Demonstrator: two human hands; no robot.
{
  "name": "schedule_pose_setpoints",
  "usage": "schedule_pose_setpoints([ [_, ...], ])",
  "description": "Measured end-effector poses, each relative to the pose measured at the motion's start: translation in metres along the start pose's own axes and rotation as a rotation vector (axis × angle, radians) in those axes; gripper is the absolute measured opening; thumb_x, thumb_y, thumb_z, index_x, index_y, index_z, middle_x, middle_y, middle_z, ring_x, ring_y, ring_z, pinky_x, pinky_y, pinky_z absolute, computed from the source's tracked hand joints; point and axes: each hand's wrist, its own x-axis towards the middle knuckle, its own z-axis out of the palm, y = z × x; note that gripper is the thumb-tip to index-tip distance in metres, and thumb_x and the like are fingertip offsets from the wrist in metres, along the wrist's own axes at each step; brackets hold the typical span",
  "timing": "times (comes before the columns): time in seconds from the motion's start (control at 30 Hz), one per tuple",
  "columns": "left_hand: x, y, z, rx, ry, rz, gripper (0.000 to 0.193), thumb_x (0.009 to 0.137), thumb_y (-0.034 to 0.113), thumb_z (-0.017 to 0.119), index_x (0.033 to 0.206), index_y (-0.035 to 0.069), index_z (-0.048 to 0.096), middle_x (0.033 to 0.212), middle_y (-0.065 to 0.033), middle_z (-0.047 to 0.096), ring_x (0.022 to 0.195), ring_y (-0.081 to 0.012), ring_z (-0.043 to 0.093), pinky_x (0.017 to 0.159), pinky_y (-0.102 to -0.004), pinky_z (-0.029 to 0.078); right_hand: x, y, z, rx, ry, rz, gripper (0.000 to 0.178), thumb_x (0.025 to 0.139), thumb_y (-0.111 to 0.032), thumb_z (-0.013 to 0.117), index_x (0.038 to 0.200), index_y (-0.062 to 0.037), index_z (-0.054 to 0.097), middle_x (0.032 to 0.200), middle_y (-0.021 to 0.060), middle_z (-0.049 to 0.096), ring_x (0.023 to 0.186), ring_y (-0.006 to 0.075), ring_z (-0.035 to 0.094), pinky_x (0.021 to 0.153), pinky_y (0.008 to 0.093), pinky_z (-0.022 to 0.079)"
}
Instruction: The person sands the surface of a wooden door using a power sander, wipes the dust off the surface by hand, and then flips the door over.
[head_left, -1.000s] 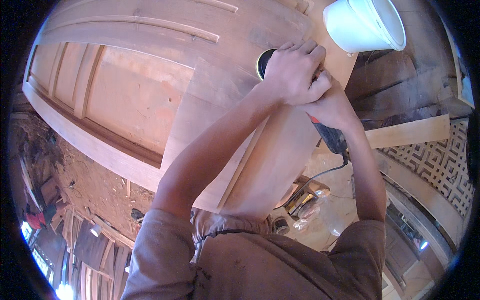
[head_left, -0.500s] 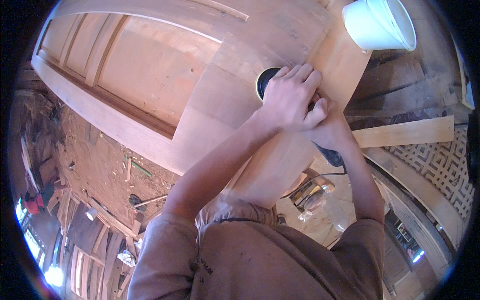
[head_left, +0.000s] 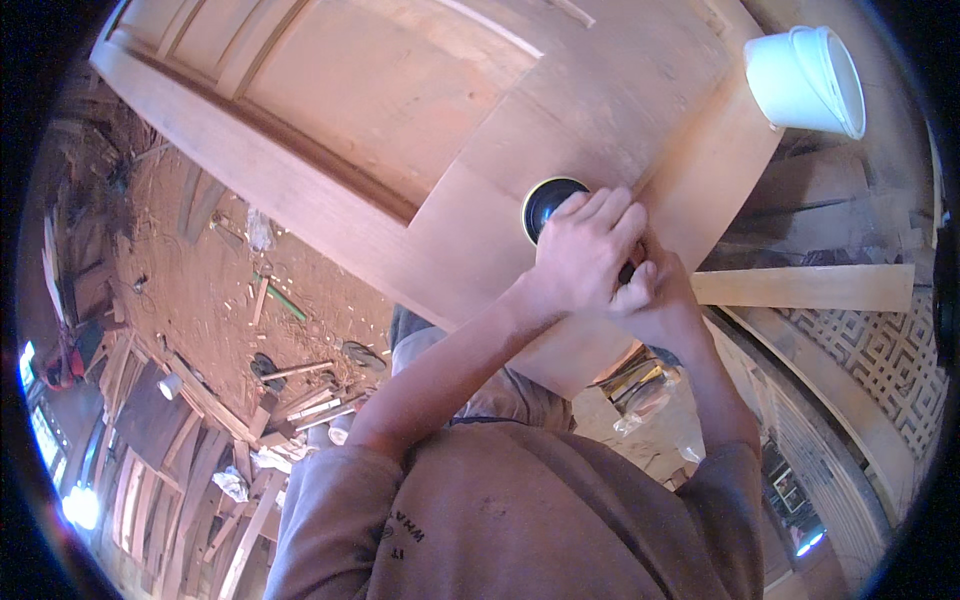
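A corded disc sander, with a round black disc edged in pale yellow [head_left: 543,207], is against the flat wood of a large panelled door [head_left: 470,240]. My left hand [head_left: 592,248] is closed over the front of the tool, just behind the disc. Close beside it, my right hand [head_left: 668,305] wraps the tool's body, most of which both hands hide. The disc's near edge is also covered by my left fingers. Recessed panels [head_left: 370,100] framed by raised strips fill the door's far left part.
A white bucket [head_left: 805,82] stands by the door's far right corner. A pale board [head_left: 810,286] sticks out to the right, above a lattice-cut panel [head_left: 860,345]. Wood scraps and shavings litter the floor [head_left: 200,290] at left, with stacked offcuts [head_left: 190,490] lower down.
My hands and the sander appear lower and slightly right in the picture. The door and bucket have shifted the same way, so my view has moved too. Both hands keep their hold.
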Motion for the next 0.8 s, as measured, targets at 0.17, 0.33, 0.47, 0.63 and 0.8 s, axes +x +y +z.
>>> schedule_pose_setpoints([
  [0.17, -0.048, 0.016, -0.019, 0.001, 0.025, -0.043, 0.037, 0.07, 0.042, 0.056, 0.08, 0.007, 0.049, 0.079, -0.0123, 0.048, 0.073, -0.0295, 0.056, 0.065, -0.0383, 0.044, -0.033, 0.008, 0.039, -0.116, -0.049, -0.006, 0.042, 0.075, -0.018, 0.069, 0.105, -0.0009, 0.044, 0.078, 0.0178, 0.061, 0.078, 0.0247, 0.068, 0.065, 0.0373, 0.05],
  [0.33, -0.086, 0.027, -0.038, -0.029, -0.017, -0.072, 0.038, 0.07, 0.043, 0.057, 0.081, 0.008, 0.05, 0.079, -0.0113, 0.048, 0.073, -0.0283, 0.056, 0.068, -0.0376, 0.044, -0.062, 0.006, 0.071, -0.065, -0.037, -0.017, 0.046, 0.076, -0.034, 0.072, 0.105, -0.0055, 0.051, 0.088, 0.0191, 0.066, 0.084, 0.0368, 0.068, 0.069, 0.0415, 0.052],
  [0.47, -0.111, 0.032, -0.05, -0.017, -0.009, -0.08, 0.036, 0.072, 0.044, 0.056, 0.079, 0.008, 0.05, 0.078, -0.0108, 0.047, 0.072, -0.0281, 0.056, 0.069, -0.0377, 0.043, -0.075, -0.002, 0.09, -0.033, -0.079, -0.01, 0.047, 0.075, -0.036, 0.073, 0.105, -0.007, 0.052, 0.089, 0.0176, 0.065, 0.084, 0.0357, 0.068, 0.07, 0.0404, 0.052],
  [0.63, -0.13, 0.031, -0.065, -0.003, 0.024, -0.078, 0.037, 0.071, 0.043, 0.056, 0.078, 0.008, 0.051, 0.076, -0.0116, 0.047, 0.07, -0.0291, 0.055, 0.066, -0.0382, 0.042, -0.082, -0.02, 0.106, -0.055, -0.096, 0.008, 0.05, 0.073, -0.034, 0.074, 0.109, -0.0081, 0.05, 0.09, 0.0183, 0.065, 0.087, 0.0394, 0.066, 0.072, 0.0432, 0.053],
  [0.8, -0.117, 0.015, -0.085, 0.011, 0.014, -0.076, 0.033, 0.067, 0.038, 0.057, 0.076, 0.007, 0.052, 0.076, -0.0131, 0.047, 0.068, -0.0315, 0.053, 0.063, -0.04, 0.041, -0.061, -0.034, 0.113, -0.163, -0.088, 0.022, 0.053, 0.072, -0.031, 0.072, 0.112, -0.0078, 0.047, 0.089, 0.0222, 0.065, 0.085, 0.0461, 0.064, 0.071, 0.0523, 0.052],
])
